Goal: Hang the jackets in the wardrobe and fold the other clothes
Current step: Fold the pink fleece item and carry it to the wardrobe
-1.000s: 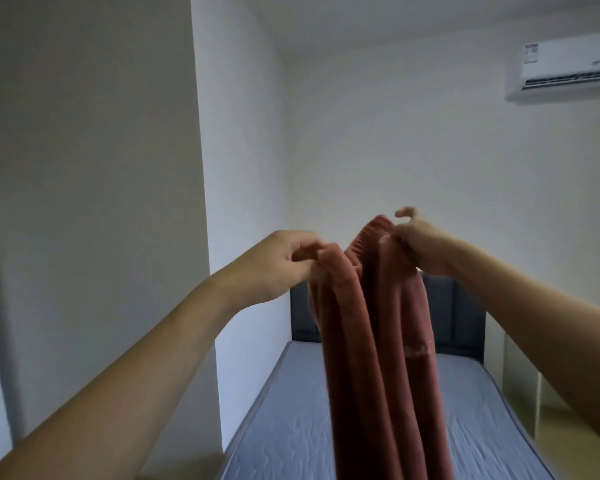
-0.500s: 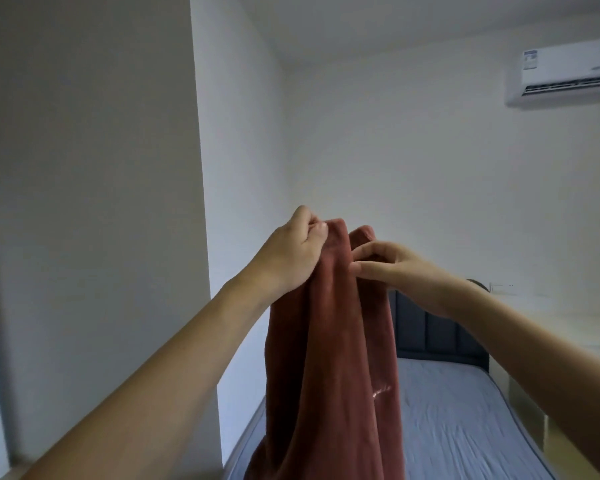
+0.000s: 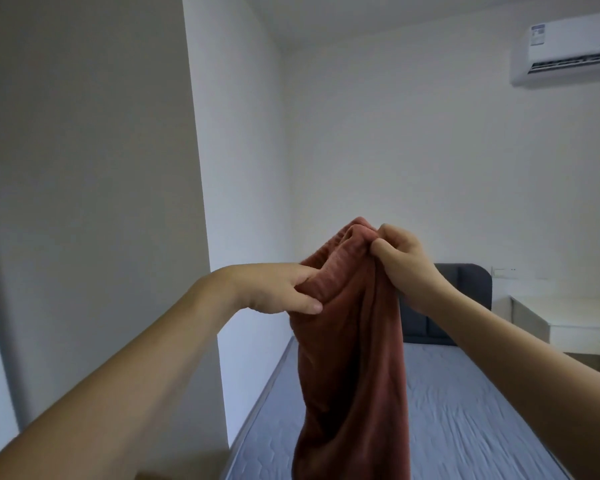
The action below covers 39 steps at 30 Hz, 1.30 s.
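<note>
Both hands hold a rust-red garment (image 3: 352, 341) up in the air above the bed (image 3: 465, 410). The left hand (image 3: 274, 289) pinches a fold of its ribbed top edge between thumb and curled fingers. The right hand (image 3: 404, 261), just beside and higher, has its fingers clamped round the bunched top. Below the fingers the cloth hangs straight down.

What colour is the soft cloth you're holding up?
The garment is plain rusty red-brown, seen in the head view.
</note>
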Each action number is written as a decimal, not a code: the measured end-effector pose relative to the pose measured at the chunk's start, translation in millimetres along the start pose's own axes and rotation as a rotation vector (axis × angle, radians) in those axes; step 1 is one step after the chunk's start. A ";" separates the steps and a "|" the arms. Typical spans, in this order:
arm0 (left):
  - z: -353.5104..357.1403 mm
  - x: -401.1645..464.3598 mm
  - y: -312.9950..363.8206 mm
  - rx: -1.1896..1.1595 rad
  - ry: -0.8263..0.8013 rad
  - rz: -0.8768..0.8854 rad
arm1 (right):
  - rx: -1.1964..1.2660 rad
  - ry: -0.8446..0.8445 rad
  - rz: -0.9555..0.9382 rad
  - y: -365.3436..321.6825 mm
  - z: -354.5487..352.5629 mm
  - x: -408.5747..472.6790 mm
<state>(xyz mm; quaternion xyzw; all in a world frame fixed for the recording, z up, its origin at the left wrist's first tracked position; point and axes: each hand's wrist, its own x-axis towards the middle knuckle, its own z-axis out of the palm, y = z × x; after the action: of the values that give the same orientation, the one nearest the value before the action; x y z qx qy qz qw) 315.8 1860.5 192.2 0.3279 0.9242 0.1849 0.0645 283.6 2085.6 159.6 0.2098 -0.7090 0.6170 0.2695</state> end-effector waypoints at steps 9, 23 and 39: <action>20.5 -13.6 14.8 0.519 0.165 0.108 | -0.049 0.145 0.009 27.0 15.0 8.2; 30.7 -33.0 -10.1 0.068 0.004 -0.137 | 0.158 0.107 -0.001 23.0 37.4 6.7; 18.7 -35.6 -57.8 0.271 1.293 -0.186 | 0.072 -0.134 0.141 -10.2 86.6 -7.0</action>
<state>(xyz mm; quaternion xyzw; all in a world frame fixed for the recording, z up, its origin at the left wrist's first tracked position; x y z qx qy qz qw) 314.3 1802.3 152.7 0.0749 0.8163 0.2200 -0.5289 284.7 1998.3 154.8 0.2098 -0.7158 0.6440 0.1699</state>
